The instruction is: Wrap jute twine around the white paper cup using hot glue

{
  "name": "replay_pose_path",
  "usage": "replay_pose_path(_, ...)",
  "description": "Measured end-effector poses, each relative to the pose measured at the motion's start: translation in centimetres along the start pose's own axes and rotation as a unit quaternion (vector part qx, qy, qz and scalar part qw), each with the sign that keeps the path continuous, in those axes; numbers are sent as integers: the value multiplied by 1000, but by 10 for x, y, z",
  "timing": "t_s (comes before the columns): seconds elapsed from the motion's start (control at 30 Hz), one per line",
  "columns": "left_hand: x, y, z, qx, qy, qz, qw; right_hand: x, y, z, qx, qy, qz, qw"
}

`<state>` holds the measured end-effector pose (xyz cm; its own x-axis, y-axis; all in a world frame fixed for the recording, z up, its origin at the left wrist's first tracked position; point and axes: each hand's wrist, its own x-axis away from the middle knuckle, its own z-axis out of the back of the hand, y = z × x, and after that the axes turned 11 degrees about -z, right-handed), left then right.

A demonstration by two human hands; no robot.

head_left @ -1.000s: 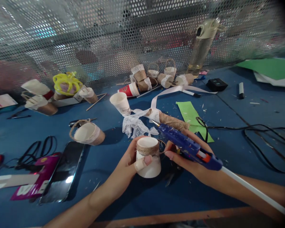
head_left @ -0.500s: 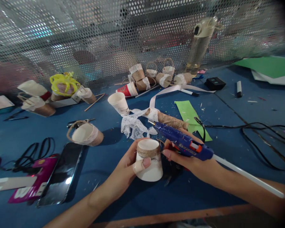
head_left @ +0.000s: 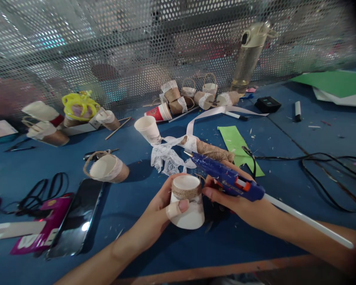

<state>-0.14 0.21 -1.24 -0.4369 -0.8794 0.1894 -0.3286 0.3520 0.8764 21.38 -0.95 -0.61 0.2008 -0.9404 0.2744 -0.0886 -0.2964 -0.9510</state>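
My left hand [head_left: 162, 206] is wrapped round a small white paper cup [head_left: 188, 209] standing upside down on the blue table [head_left: 142, 245]. A band of brown twine circles the cup near its upper end. A plaster covers the thumb tip. My right hand [head_left: 234, 198] grips a blue hot glue gun [head_left: 228, 179] with an orange trigger; its nozzle points up and left, beyond the cup. A white glue stick [head_left: 308, 221] sticks out of the gun's back. The right fingertips touch the cup's right side.
A lace strip [head_left: 168, 156] and a burlap roll [head_left: 215, 151] lie behind the cup. A decorated cup with a handle [head_left: 106, 168] lies to the left, a phone [head_left: 77, 215] and scissors [head_left: 44, 190] farther left. Green paper [head_left: 238, 148], black cables [head_left: 323, 170], a bottle [head_left: 249, 55] and several finished cups [head_left: 192, 97] stand near a mesh wall.
The cup and glue gun have shifted slightly left and down in view. Both hands keep their grip.
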Motion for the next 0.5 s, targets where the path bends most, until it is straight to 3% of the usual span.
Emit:
replay_pose_path(0.23,4,2,-2,-15,-20,0,1000,2,0,2,28,1,8,1000)
replay_pose_path(0.37,4,-1,1,-40,-38,-15,998,0,8,1,-10,10,8,1000)
replay_pose_path(0.5,4,-2,0,-65,-17,-29,997,-2,14,-1,-26,10,11,1000)
